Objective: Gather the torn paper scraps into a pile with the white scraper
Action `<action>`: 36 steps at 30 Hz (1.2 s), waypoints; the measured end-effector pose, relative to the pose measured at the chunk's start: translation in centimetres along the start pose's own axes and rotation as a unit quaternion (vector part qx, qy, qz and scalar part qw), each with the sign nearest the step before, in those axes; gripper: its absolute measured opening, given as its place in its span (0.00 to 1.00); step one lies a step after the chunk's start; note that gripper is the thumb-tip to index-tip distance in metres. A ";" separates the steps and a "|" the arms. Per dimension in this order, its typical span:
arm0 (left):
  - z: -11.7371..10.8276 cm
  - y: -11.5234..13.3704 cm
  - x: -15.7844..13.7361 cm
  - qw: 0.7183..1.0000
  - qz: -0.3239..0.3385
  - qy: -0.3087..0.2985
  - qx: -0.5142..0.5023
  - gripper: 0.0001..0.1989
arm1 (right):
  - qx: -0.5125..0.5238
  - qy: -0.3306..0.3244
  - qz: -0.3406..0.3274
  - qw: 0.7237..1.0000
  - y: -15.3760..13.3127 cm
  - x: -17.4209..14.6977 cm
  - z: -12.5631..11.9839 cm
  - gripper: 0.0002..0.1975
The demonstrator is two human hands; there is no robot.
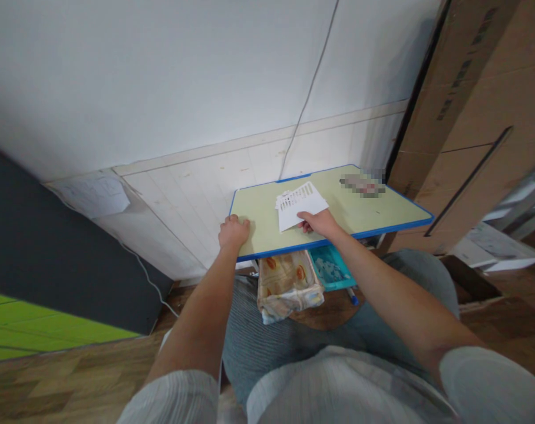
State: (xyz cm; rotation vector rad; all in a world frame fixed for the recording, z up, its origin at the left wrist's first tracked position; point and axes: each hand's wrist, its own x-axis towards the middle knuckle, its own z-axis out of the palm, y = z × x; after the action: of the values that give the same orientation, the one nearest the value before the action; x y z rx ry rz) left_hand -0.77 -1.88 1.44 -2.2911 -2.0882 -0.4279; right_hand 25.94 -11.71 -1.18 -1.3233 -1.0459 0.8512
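A small table [261, 206] with a pale yellow-green top and blue rim stands in front of me. My left hand [233, 232] is at its left edge, thumb on the top and the other fingers curled over the side. My right hand [317, 222] pinches white paper sheets [299, 207] by their lower right corner, thumb on top. Small dark printed marks run in rows along the upper part of the top sheet. More white paper edges show behind it, at the upper left. A blurred-out object [361, 184] lies at the table's right rear.
Below the table hang a cloth-lined basket [289, 275] and a teal bin [332, 268] with small pale pieces. A white wall [183, 88] with a cable [310, 85] rises behind. Tall cardboard [471, 135] stands at right, a dark panel [64, 247] at left.
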 end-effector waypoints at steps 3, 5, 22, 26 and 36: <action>-0.1 0.0 -0.1 1.000 -0.006 -0.004 -0.002 0.28 | -0.016 -0.007 0.003 1.000 -0.2 -0.1 -0.7 0.06; -0.1 0.0 -0.2 1.000 -0.006 -0.007 0.000 0.28 | -0.025 -0.010 0.003 1.000 -0.5 -0.4 -1.7 0.06; -0.5 0.2 -0.3 1.000 -0.004 -0.009 0.004 0.29 | 0.011 0.072 0.004 0.997 0.8 -2.6 -10.8 0.07; -0.5 0.2 -0.3 1.000 0.000 -0.005 0.006 0.29 | 0.034 0.076 0.007 0.997 0.7 -2.6 -11.2 0.11; -0.3 0.1 -0.1 1.000 -0.003 -0.007 0.003 0.30 | 0.060 0.120 0.000 0.991 0.9 -2.0 -11.1 0.13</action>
State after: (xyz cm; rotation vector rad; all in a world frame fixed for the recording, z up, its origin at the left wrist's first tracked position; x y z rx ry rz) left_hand -0.73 -2.09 1.68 -2.2917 -2.1014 -0.4069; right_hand 35.83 -17.29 -1.76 -1.2872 -0.7948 0.7239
